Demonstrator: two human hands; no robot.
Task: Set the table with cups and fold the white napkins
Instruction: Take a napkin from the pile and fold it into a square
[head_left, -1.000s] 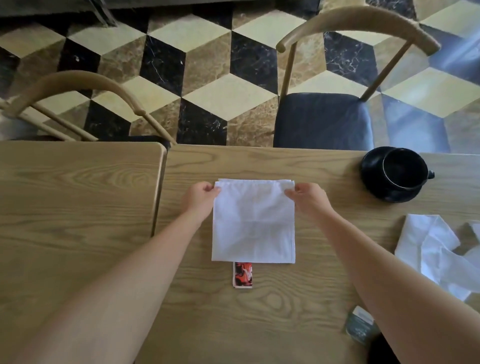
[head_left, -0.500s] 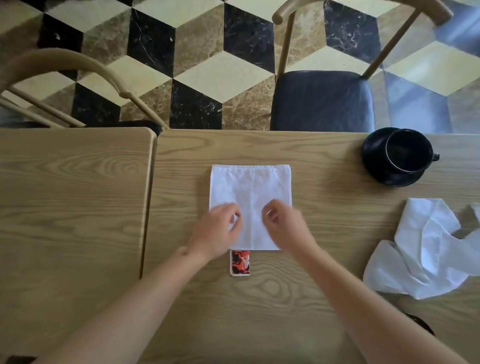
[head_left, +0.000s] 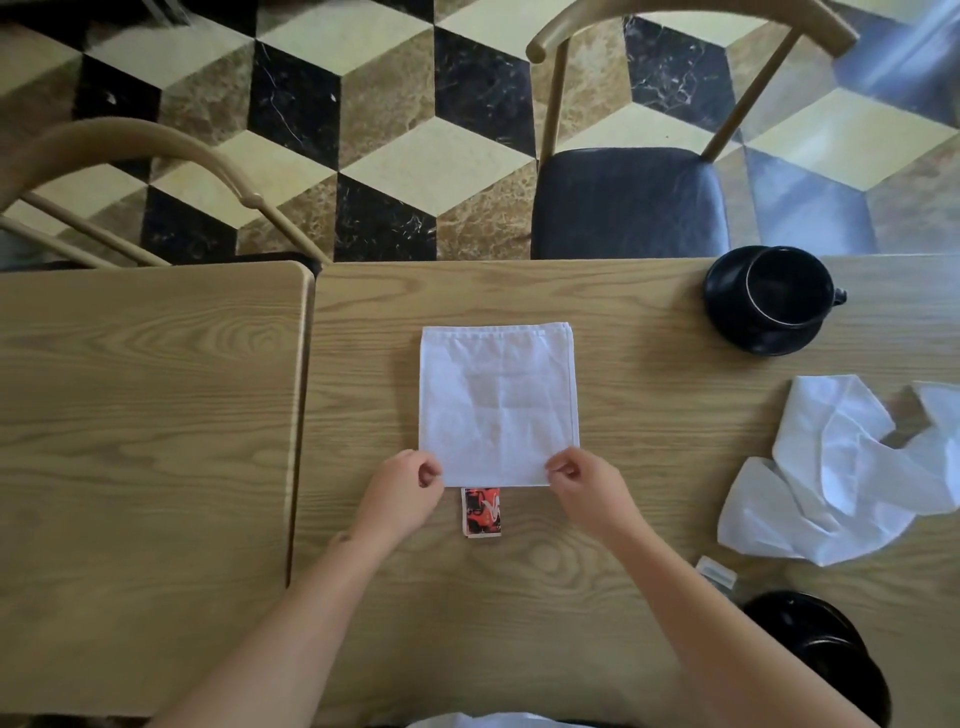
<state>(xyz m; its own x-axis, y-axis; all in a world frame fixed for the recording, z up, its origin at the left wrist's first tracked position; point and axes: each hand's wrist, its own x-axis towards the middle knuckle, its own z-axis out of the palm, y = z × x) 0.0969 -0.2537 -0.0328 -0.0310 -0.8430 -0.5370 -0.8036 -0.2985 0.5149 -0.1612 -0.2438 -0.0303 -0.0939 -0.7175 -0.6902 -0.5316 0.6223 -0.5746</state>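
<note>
**Both hands at the near corners of the folded napkin**

A flat, square, white cloth napkin (head_left: 497, 405) lies on the light wooden counter (head_left: 649, 364). The left hand (head_left: 402, 496) has its grip pinching the near left corner; the right hand (head_left: 584, 491) pinches the near right corner. A small red-and-black printed card (head_left: 482, 512) pokes out from under the near edge. To the right lies a crumpled white napkin (head_left: 841, 467), and beyond it a black cup (head_left: 787, 286) sits on a black saucer (head_left: 727, 306).
</note>
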